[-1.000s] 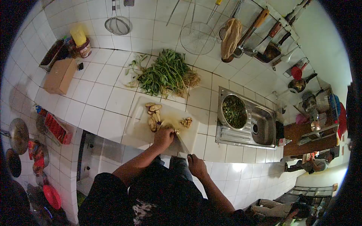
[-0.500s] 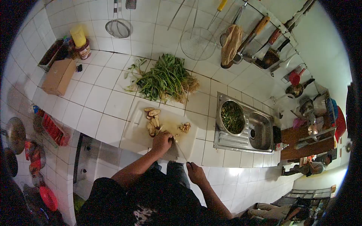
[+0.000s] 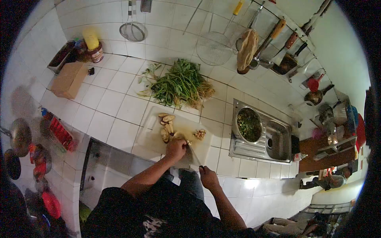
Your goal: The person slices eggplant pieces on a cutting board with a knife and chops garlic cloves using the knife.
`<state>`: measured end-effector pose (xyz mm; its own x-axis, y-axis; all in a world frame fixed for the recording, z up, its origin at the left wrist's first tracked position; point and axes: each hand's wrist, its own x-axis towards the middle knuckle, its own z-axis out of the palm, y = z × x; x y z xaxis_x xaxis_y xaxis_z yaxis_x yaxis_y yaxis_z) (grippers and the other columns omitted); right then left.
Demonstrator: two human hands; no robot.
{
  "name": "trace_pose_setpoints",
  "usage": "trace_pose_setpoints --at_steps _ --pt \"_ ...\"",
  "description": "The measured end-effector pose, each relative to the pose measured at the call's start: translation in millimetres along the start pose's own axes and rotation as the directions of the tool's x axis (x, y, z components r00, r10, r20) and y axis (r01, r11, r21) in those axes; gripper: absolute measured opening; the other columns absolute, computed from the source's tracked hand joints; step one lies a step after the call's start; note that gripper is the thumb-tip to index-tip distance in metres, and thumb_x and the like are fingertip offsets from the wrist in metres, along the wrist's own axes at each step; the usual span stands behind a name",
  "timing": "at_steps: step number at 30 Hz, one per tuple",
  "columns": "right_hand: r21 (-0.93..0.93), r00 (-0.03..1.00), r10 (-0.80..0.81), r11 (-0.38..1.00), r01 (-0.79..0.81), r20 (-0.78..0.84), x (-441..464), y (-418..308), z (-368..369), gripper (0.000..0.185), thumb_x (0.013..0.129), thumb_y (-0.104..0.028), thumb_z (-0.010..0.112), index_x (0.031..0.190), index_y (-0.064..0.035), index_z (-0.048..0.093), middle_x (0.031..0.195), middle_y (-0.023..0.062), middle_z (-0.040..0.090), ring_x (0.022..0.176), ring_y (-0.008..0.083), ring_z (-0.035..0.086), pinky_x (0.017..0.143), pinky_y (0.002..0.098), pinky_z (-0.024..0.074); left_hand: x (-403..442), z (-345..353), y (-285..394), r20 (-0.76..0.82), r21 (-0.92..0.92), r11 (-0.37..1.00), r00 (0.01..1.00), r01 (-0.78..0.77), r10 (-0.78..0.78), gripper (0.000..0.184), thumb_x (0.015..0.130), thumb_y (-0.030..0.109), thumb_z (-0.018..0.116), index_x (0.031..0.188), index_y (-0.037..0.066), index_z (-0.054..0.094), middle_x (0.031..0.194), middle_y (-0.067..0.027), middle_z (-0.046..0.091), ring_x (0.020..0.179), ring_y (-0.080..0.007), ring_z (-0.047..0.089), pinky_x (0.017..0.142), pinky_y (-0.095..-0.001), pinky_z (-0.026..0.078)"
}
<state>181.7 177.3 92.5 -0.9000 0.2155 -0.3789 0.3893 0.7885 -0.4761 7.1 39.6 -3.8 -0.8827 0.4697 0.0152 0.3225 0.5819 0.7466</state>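
My right hand (image 3: 208, 177) is closed round the handle of a knife (image 3: 195, 155), whose blade reaches up and left over the white cutting board (image 3: 147, 142). Beside the blade tip my left hand (image 3: 176, 148) rests on the board with bent fingers; what is under them is hidden. Sliced pieces of a pale vegetable with dark skin (image 3: 165, 135) lie on the board above and left of my left hand. A small heap of chopped bits (image 3: 200, 135) sits toward the board's right side.
Leafy greens (image 3: 176, 85) lie behind the board. At the right, a metal bowl of cut greens (image 3: 249, 124) stands on the sink's drainboard (image 3: 248, 150). A cardboard box (image 3: 69, 80) is at left. Utensils hang on the wall. Two people are at far right.
The view has shifted a little. Both hands stay at the board, the left one still beside the blade and the right one still round the knife handle.
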Motion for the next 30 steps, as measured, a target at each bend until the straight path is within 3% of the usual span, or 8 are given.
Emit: trace_pose_setpoints --at_steps 5,10,16,19,23,27,29,30 --pt "0.032 0.978 -0.194 0.98 0.197 -0.072 -13 31 22 0.036 0.102 -0.028 0.039 0.1 0.0036 0.057 0.09 0.0281 0.062 0.091 0.0499 0.057 0.077 0.0532 0.046 -8 -4 5 -0.153 0.067 0.992 0.981 -0.108 0.117 0.024 0.068 0.01 0.067 0.092 0.01 0.069 0.087 -0.0129 0.066 0.088 -0.0342 0.064 0.076 -0.0449 0.051" --pt "0.178 0.992 0.106 0.977 -0.116 0.066 -21 13 8 0.039 0.102 -0.031 0.038 0.096 0.0029 0.056 0.092 0.0308 0.06 0.092 0.0509 0.055 0.077 0.0527 0.0451 -6 0 4 -0.079 0.022 1.0 0.997 -0.014 0.015 0.031 0.063 0.01 0.073 0.093 0.004 0.068 0.095 -0.0168 0.064 0.095 -0.0369 0.06 0.082 -0.0457 0.05" --pt "0.045 0.958 -0.278 0.959 0.281 -0.066 -8 57 35 0.041 0.102 -0.034 0.039 0.096 0.003 0.056 0.092 0.0314 0.06 0.092 0.0519 0.056 0.076 0.0518 0.0454 -5 8 -1 -0.191 0.017 0.998 0.979 -0.066 0.068 0.021 0.066 0.01 0.071 0.087 0.006 0.07 0.088 -0.0149 0.065 0.088 -0.0339 0.063 0.078 -0.0448 0.051" --pt "0.169 1.0 -0.01 0.986 0.008 0.01 -15 27 12 0.043 0.103 -0.036 0.039 0.095 0.0029 0.056 0.091 0.0308 0.06 0.091 0.0518 0.056 0.076 0.0518 0.0454 -2 3 4 -0.128 -0.02 0.998 0.99 -0.062 0.059 0.019 0.067 0.009 0.071 0.086 0.005 0.07 0.086 -0.0158 0.066 0.086 -0.0346 0.064 0.077 -0.045 0.051" --pt "0.191 1.0 0.014 0.981 -0.018 0.025 -21 22 3 0.044 0.102 -0.037 0.038 0.096 0.0029 0.056 0.09 0.0319 0.06 0.091 0.0517 0.056 0.077 0.0524 0.0451 -1 7 -3 -0.203 -0.141 0.979 0.972 -0.146 0.115 0.017 0.068 0.008 0.07 0.085 0.003 0.069 0.084 -0.0161 0.066 0.084 -0.0354 0.064 0.076 -0.045 0.051" --pt "0.158 0.994 -0.105 0.982 0.107 -0.022 -14 28 11 0.044 0.102 -0.037 0.039 0.095 0.0029 0.056 0.09 0.0327 0.06 0.091 0.0519 0.056 0.077 0.0532 0.0449 -2 7 -3 -0.16 -0.07 0.995 0.986 -0.064 0.052 0.014 0.069 0.007 0.068 0.083 0.003 0.068 0.084 -0.0159 0.067 0.082 -0.0355 0.064 0.075 -0.0446 0.051" --pt "0.202 0.998 0.041 0.978 -0.051 0.058 -1 20 9 0.043 0.102 -0.036 0.039 0.095 0.003 0.055 0.09 0.0328 0.06 0.092 0.0523 0.057 0.077 0.0541 0.0449 -3 7 2 -0.167 -0.066 0.995 0.984 -0.069 0.057 0.014 0.069 0.007 0.068 0.083 0.004 0.068 0.084 -0.0157 0.067 0.082 -0.0353 0.064 0.074 -0.0443 0.051" --pt "0.166 0.998 -0.064 0.984 0.061 0.012 4 17 9 0.042 0.102 -0.036 0.04 0.096 0.003 0.054 0.088 0.0323 0.061 0.09 0.0532 0.057 0.077 0.0554 0.0445 -4 5 4 -0.118 -0.029 1.0 0.993 0.003 -0.007 0.015 0.07 0.01 0.069 0.085 0.005 0.069 0.085 -0.0156 0.067 0.081 -0.0352 0.065 0.075 -0.0443 0.052"
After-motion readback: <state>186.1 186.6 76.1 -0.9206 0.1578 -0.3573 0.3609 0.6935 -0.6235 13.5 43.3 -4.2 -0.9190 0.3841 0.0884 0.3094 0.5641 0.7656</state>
